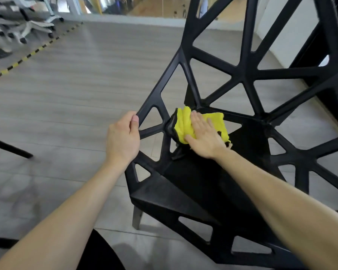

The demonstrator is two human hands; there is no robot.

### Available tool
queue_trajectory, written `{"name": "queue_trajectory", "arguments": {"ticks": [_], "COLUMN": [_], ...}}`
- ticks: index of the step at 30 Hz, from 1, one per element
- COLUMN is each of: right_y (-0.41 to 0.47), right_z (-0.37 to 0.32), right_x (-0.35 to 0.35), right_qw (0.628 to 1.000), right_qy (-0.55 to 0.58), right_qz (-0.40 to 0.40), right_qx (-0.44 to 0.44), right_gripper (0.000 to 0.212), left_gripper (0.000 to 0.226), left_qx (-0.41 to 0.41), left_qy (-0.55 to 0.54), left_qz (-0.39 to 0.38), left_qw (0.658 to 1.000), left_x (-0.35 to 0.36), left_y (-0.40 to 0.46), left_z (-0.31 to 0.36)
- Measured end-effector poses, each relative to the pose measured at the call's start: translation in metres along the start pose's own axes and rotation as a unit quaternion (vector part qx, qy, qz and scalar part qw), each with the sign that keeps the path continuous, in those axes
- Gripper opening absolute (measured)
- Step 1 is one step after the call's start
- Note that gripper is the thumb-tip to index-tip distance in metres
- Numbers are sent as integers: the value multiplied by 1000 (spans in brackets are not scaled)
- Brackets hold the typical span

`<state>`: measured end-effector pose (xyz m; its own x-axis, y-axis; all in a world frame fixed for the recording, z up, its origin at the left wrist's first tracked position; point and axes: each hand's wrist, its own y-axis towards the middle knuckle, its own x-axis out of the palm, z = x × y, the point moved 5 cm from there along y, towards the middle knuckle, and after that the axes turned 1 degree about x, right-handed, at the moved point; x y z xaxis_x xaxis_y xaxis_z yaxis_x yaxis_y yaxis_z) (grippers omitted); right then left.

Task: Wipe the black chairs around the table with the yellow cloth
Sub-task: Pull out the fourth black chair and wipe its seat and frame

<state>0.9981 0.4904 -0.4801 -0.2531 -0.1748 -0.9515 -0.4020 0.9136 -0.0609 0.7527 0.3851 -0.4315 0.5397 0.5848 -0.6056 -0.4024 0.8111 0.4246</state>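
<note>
Left hand first: I have it curled round the chair's slanted edge bar, thumb on top of the bar, fingers wrapped behind it, at about nine o'clock from the seat's middle. From that bar, struts fan out in open triangles, and grey floor shows through the gaps. Just to the three o'clock side, my right hand lies flat with its fingers straight and together, pressing the cloth down onto the seat where the struts meet the solid panel. That yellow cloth is bunched in folds; it sticks out past my fingertips toward twelve o'clock and past my palm toward three o'clock, with a frayed corner by my wrist. Farther toward one and two o'clock the backrest rises in more black triangles. Off at ten o'clock, well apart, striped tape runs across the floor, and beyond it stand white chair bases.
</note>
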Motion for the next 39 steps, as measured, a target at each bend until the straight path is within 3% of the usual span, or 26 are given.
{"name": "queue_trajectory", "arguments": {"ticks": [3,5,7,10,11,15,17,19,21,23,26,29,31,34,36,39], "right_y": [-54,-68,-39,5,6,-44,-49,-29,-3,12,10,-36,-37,1,9,-17], "right_z": [-74,-84,-56,-6,-6,-47,-45,-45,-61,-101,-126,-79,-63,-88,-104,-68], "right_x": [13,20,15,2,3,3,-14,-51,-97,-121,-75,-21,-37,-89,-81,-34], "right_qw": [976,953,965,997,998,969,964,970,948,916,923,951,958,928,923,955], "right_qy": [84,72,31,-38,-38,100,120,137,175,211,174,106,123,213,229,98], "right_qz": [-34,-30,-9,34,38,2,21,125,251,309,274,204,177,278,276,194], "right_qx": [-199,-291,-261,-57,-43,-224,-236,-155,-86,-144,-206,-209,-188,-125,-140,-199], "right_gripper": [83,81,79,81,80,70,65,60,51,45,48,54,47,45,49,55], "left_gripper": [36,38,38,35,34,30,24,22,26,30,32,31,28,26,28,30], "left_qx": [3,9,3,-14,-17,-20,-22,-30,-43,-52,-41,-32,-35,-47,-63,-91], "left_qy": [-32,-40,-41,-49,-52,-60,-59,-63,-72,-80,-83,-86,-82,-76,-78,-105], "left_qz": [18,23,13,5,6,22,27,31,31,29,34,36,38,36,52,76], "left_qw": [999,999,999,999,998,998,998,997,996,995,995,995,995,995,994,987], "left_x": [-2,-4,-4,-2,-1,-2,-3,-4,-3,-2,-3,-4,-4,-3,-5,-6], "left_y": [-1,-4,-6,-7,-7,-5,-7,-8,-8,-7,-8,-9,-8,-4,-4,-6], "left_z": [-1,0,-2,-6,-7,-7,-5,-5,-7,-8,-10,-8,-6,-8,-7,-4]}}
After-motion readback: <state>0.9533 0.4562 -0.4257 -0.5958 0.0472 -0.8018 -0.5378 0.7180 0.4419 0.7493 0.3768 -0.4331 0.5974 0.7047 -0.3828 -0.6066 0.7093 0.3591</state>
